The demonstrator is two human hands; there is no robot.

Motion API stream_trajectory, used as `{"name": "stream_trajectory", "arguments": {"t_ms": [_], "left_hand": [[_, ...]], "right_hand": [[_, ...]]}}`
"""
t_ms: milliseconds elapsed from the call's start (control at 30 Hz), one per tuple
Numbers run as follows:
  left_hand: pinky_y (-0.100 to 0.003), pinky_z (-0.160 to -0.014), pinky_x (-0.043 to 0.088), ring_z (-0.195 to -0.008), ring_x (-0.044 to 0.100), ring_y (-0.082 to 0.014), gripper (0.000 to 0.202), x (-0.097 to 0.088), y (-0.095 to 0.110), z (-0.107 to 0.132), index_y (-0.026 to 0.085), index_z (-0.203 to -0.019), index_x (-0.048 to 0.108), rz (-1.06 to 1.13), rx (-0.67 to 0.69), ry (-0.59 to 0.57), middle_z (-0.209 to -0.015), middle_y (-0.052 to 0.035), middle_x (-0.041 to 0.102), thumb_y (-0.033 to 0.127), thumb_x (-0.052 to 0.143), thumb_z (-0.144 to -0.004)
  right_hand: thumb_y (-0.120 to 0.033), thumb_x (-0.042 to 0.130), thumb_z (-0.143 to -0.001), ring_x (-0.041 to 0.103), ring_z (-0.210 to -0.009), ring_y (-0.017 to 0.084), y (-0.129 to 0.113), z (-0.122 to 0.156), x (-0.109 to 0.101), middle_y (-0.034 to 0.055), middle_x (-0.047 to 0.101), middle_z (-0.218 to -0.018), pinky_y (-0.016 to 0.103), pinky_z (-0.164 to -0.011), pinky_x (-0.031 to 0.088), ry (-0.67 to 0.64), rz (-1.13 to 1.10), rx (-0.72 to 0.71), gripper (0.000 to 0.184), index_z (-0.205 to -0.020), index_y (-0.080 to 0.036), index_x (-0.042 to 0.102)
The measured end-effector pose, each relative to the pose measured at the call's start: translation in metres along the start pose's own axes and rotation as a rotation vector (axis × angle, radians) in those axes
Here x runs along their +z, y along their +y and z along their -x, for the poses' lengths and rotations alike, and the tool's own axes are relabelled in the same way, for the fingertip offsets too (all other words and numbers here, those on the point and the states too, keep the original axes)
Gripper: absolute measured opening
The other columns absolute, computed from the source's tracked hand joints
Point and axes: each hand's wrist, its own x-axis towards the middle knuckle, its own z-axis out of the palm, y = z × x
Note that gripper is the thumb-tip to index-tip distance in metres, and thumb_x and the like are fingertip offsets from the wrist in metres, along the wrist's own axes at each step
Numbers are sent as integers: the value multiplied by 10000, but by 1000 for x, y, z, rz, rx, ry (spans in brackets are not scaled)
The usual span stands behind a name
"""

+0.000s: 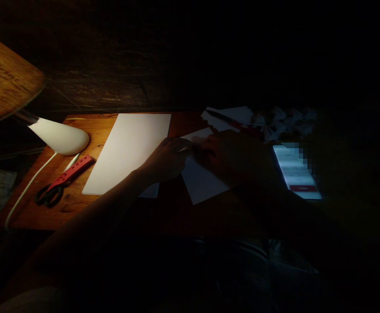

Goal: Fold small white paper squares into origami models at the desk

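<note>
A small white sheet of paper [203, 182] lies tilted on the wooden table [101, 124] in dim light. My left hand [166, 158] rests on its upper left part, fingers curled with the tips pressed on the paper. My right hand [229, 156] lies on the sheet's upper right part, in shadow, its fingers pressed down on the paper too. A larger white sheet [129, 150] lies just left of my left hand.
Red-handled scissors [62, 180] lie at the left, below a white lamp [61, 137] with its cord [26, 189]. A lit phone [296, 171] sits at the right. Crumpled paper scraps [284, 119] and a pen [222, 117] lie at the back right.
</note>
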Motion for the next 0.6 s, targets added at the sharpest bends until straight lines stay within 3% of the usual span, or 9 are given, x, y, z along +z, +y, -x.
{"name": "stream_trajectory", "arguments": {"t_ms": [133, 300, 467, 600], "left_hand": [[-502, -1119, 462, -1345, 600, -303, 373, -1, 0, 1, 228, -1266, 708, 25, -7, 0, -1450, -97, 671, 139, 551, -939], [-505, -1146, 442, -1343, 601, -294, 355, -2, -3, 2, 235, -1278, 690, 58, -38, 3, -1428, -93, 680, 169, 567, -951], [-538, -1156, 440, -1373, 580, -302, 447, 0, -6, 4, 309, -1344, 688, 88, -3, 15, -1505, -57, 637, 147, 570, -945], [-539, -1122, 476, -1375, 575, -321, 439, 0, -3, 5, 303, -1338, 699, 68, -36, 14, -1529, -72, 611, 148, 580, -945]], "right_hand": [[-279, 550, -1052, 626, -893, 212, 13, -6, 11, 125, 763, -1142, 325, -731, 389, -48, 27, -91, 295, -1071, -198, 833], [-296, 518, -1070, 602, -837, 209, 18, -5, 16, 125, 756, -1134, 330, -690, 372, -51, 56, -102, 323, -1046, -203, 826], [-284, 553, -1055, 623, -876, 210, 9, -2, 6, 113, 764, -1179, 321, -710, 398, -25, 32, -46, 287, -1067, -202, 828], [-303, 589, -1044, 637, -915, 227, 1, 0, -3, 114, 782, -1156, 327, -747, 407, -13, 16, -19, 260, -1059, -201, 827]]}}
